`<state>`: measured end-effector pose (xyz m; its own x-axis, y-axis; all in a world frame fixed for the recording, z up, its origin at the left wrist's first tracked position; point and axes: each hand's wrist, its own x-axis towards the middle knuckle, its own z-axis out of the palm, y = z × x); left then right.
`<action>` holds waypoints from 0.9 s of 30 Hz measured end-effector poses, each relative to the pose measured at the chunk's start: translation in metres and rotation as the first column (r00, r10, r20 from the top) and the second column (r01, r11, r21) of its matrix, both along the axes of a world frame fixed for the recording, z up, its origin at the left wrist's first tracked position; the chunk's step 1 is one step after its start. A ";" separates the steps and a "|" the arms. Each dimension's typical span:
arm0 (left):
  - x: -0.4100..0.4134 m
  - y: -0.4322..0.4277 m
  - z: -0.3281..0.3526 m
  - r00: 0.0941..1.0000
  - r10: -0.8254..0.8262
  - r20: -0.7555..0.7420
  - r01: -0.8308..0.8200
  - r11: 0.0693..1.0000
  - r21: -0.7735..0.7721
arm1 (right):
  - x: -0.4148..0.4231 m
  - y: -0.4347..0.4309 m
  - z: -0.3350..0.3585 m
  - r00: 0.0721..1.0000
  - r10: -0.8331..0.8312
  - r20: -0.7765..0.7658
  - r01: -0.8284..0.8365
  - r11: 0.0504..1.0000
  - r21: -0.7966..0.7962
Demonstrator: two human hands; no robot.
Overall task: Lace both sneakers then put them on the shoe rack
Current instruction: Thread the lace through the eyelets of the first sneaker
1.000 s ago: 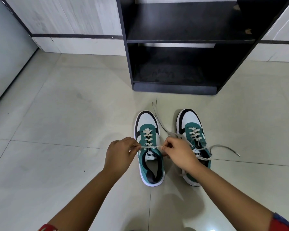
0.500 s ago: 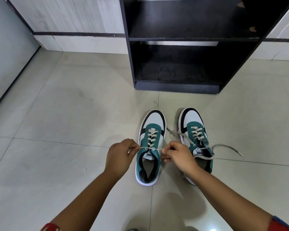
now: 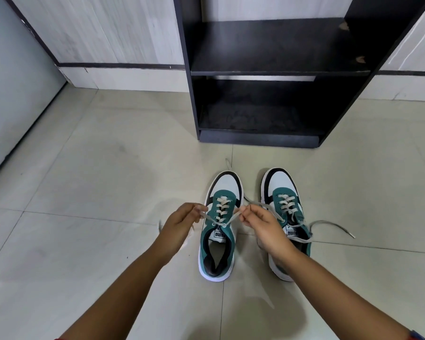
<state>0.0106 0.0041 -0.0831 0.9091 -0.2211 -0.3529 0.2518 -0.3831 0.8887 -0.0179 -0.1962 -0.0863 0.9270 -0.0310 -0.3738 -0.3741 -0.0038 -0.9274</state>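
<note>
Two green, white and black sneakers stand side by side on the floor, toes toward the black shoe rack (image 3: 275, 73). The left sneaker (image 3: 219, 244) is laced to its top eyelets. My left hand (image 3: 179, 224) pinches one end of its white lace (image 3: 222, 224), and my right hand (image 3: 260, 224) pinches the other end; both ends rise in a V from the top eyelets. The right sneaker (image 3: 286, 192) is laced too, its loose lace ends trailing to the right on the tiles. My right wrist hides part of that shoe's heel.
The rack has two open dark shelves with nothing on them. It stands against a pale wall with a dark stripe (image 3: 120, 65). A grey panel (image 3: 12, 82) runs along the left. Pale floor tiles (image 3: 96, 180) surround the shoes.
Both hands have lifted the lace ends from a flat, taut line into a raised V. The left sneaker has swung slightly toe-right, and the view has shifted so the rack looks closer.
</note>
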 end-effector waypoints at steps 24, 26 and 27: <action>0.013 -0.021 0.020 0.965 -0.147 -0.216 0.074 0.947 -0.311 | 0.018 0.022 -0.007 0.986 0.109 0.127 -0.144 0.940 0.309; 0.017 -0.020 0.020 0.956 -0.172 -0.237 0.091 0.943 -0.319 | 0.019 0.021 -0.007 0.969 0.180 0.169 -0.222 0.935 0.275; 0.017 -0.020 0.020 0.959 -0.162 -0.233 0.083 0.945 -0.315 | 0.019 0.020 -0.006 0.959 0.211 0.189 -0.256 0.933 0.255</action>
<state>0.0280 -0.0161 -0.0626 0.7578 -0.4558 -0.4668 0.4508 -0.1514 0.8797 0.0010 -0.1761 -0.0921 0.9427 0.2764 -0.1868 -0.2438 0.1887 -0.9513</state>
